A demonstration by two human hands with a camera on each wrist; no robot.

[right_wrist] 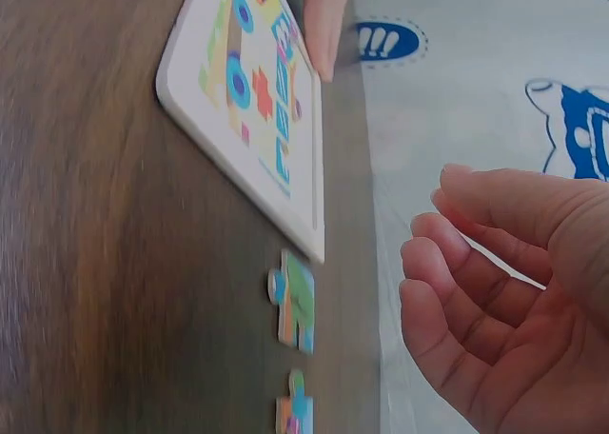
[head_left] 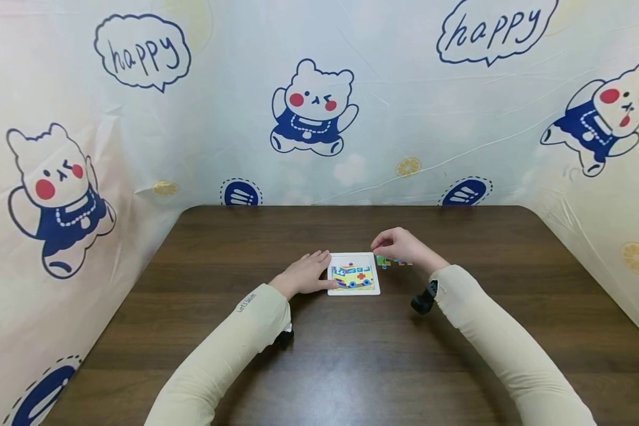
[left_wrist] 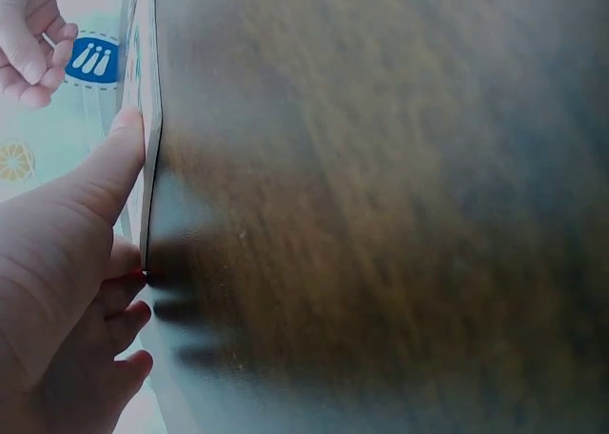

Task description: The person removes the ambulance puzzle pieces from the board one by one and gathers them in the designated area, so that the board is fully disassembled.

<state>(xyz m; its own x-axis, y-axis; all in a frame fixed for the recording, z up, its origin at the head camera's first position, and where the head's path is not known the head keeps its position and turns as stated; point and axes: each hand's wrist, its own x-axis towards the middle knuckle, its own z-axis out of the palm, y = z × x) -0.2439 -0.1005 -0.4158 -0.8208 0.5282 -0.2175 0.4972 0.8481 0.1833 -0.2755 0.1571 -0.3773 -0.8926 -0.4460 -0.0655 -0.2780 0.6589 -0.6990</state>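
A white-framed jigsaw board with a yellow ambulance picture lies flat on the table. My left hand rests at its left side with fingers spread, the thumb over the front left corner. In the left wrist view, the thumb touches the board's edge. My right hand hovers just beyond the board's right side, above loose jigsaw pieces. From the right wrist view, its fingers are loosely bent, with nothing visible between thumb and fingertips. One green jigsaw piece lies near the board's corner.
Another jigsaw piece lies on the table, partly cut off by the frame. The dark wooden table stretches around the board. Behind it hangs a pale curtain printed with cartoon bears.
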